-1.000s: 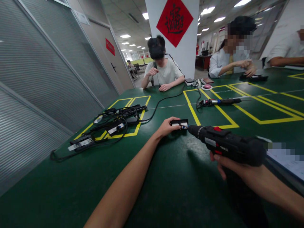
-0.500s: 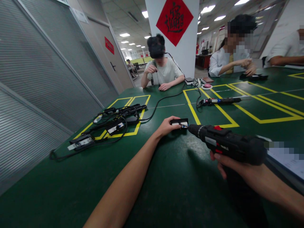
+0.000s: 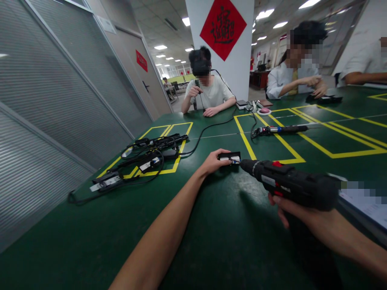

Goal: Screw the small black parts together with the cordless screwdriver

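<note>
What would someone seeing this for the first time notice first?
Probably the big black drill at the lower right, held in the right grip and pointing left at a small black case in the left grip, near the middle. Next, the red diamond sign with black writing, at the top on a white pillar. Then the yellow lines across the green table.

On the tabletop [image 3: 75,241], the case [image 3: 231,158] lies at the left hand [image 3: 214,162], the drill [image 3: 296,184] in the right hand [image 3: 311,215] just right of it, tangled cables [image 3: 160,155] left, another tool [image 3: 282,129] behind the drill, paper [image 3: 367,203] far right, and a co-worker [image 3: 213,90] across.
</note>
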`<state>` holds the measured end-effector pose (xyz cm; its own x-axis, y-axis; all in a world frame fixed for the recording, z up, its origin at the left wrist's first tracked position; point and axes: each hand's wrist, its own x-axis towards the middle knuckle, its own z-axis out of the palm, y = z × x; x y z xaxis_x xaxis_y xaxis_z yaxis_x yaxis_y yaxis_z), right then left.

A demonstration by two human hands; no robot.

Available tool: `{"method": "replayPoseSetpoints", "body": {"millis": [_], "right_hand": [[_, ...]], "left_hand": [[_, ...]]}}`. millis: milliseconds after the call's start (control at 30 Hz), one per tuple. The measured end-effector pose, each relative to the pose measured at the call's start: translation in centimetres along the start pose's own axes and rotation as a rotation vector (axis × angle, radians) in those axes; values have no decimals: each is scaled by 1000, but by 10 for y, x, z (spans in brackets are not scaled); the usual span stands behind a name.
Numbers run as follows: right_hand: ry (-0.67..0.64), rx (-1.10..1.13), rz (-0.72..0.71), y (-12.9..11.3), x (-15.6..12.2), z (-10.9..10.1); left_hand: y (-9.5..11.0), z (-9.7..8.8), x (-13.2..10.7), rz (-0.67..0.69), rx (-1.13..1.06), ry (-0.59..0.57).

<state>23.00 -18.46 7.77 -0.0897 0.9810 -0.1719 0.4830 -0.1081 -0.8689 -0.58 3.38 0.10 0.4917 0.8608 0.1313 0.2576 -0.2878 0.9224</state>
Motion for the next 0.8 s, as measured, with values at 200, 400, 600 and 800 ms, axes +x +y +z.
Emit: {"method": "replayPoseSetpoints", "body": {"millis": [200, 400, 600, 800], "right_hand": [[-12, -38, 5, 4, 1, 0], [21, -86, 9, 3, 0, 0], [30, -96, 4, -4, -1, 0], [25, -98, -15, -2, -1, -1]], "left_hand": [[3, 0, -2, 6, 24, 13], [4, 0, -2, 5, 16, 7], [0, 0, 0, 26, 14, 7], [0, 1, 0, -6, 19, 9]]}}
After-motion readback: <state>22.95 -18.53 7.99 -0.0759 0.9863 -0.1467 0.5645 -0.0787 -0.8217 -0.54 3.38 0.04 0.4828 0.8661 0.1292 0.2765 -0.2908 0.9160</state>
